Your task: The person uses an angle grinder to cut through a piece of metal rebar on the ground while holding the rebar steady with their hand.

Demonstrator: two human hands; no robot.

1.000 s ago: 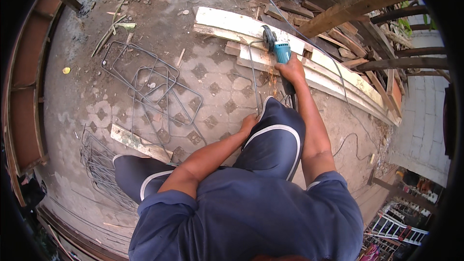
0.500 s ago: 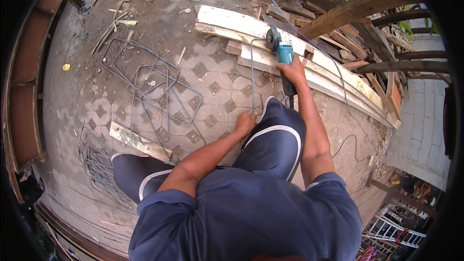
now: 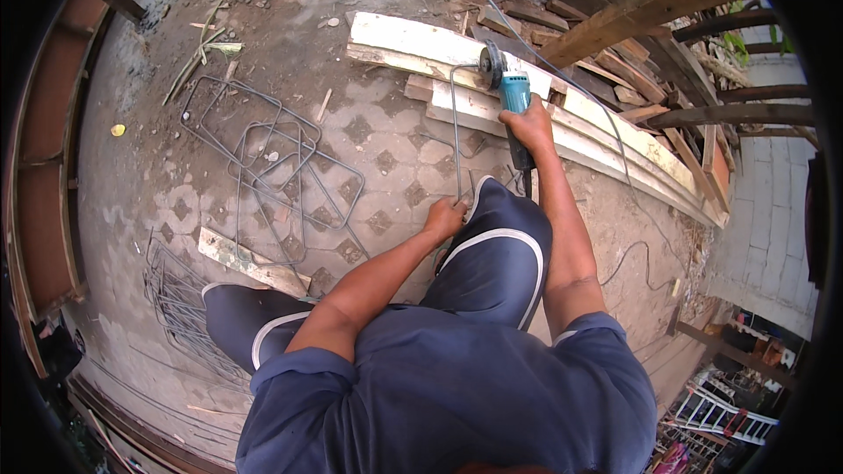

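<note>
Beside the left knee lies a tangled bundle of thin steel bars (image 3: 183, 303). By the right knee, the left hand (image 3: 446, 219) is curled around the lower end of a steel rod (image 3: 457, 140), which runs up to a bend at its far end. Farther left on the paving, several roughly rectangular bent-steel frames (image 3: 340, 163) overlap; their bending looks done. Ahead, the right hand (image 3: 530, 127) wraps the body of a teal angle grinder (image 3: 515, 92), its cutting disc (image 3: 492, 63) right by the rod's bent end, over white-faced boards (image 3: 413, 37). No sparks show, and contact or a cut cannot be told; the rod looks whole, so work at that end seems unfinished.
</note>
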